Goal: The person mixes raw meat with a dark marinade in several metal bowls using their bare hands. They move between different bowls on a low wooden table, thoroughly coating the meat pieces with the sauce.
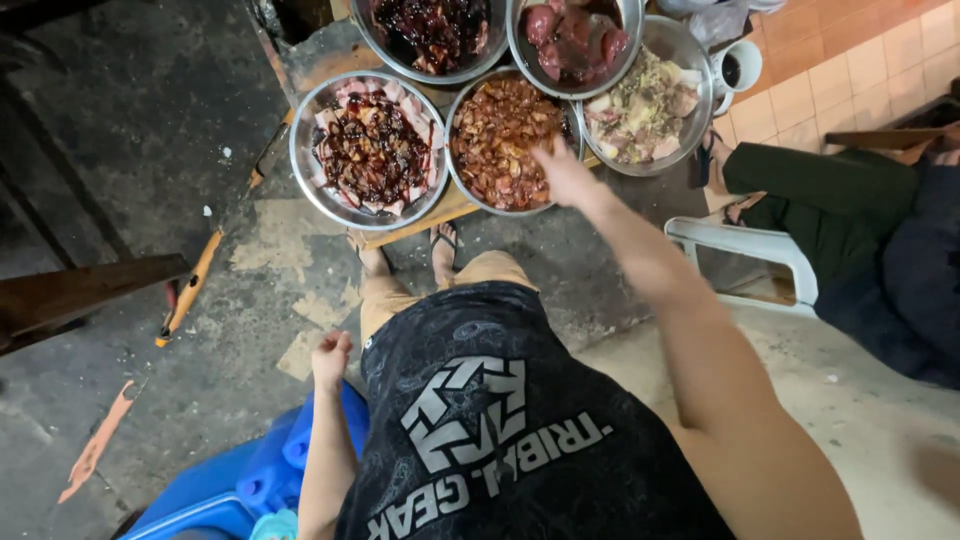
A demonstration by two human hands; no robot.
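We look straight down from a head-worn camera at our own body in a dark printed shirt, standing on a worn concrete floor (pixel 150 150). At the top centre of the frame, five round metal bowls crowd a small wooden tabletop (pixel 455 205). Our right hand (pixel 563 172) stretches up and forward from the lower right of the frame and rests over the right rim of the middle bowl of brown marinated meat pieces (pixel 500 140); its fingers point up and left into the bowl, but motion blur hides the grip, so we cannot tell whether it is spread or pinching any meat. The meat lies directly under and just left of that hand. Our left hand (pixel 331 358) hangs low at centre left, well apart from the bowls, curled into a loose fist and holding nothing, so the right hand is far the nearer one. Left of the brown bowl sits a bowl of pale pork slices streaked with dark sauce (pixel 372 148); to its right is a bowl of mixed pale cuts (pixel 645 105). Two more bowls of dark red meat sit above at the frame edge. A blue plastic container (pixel 270 465) stands at the lower left, and a seated person's legs (pixel 830 200) show at the right.
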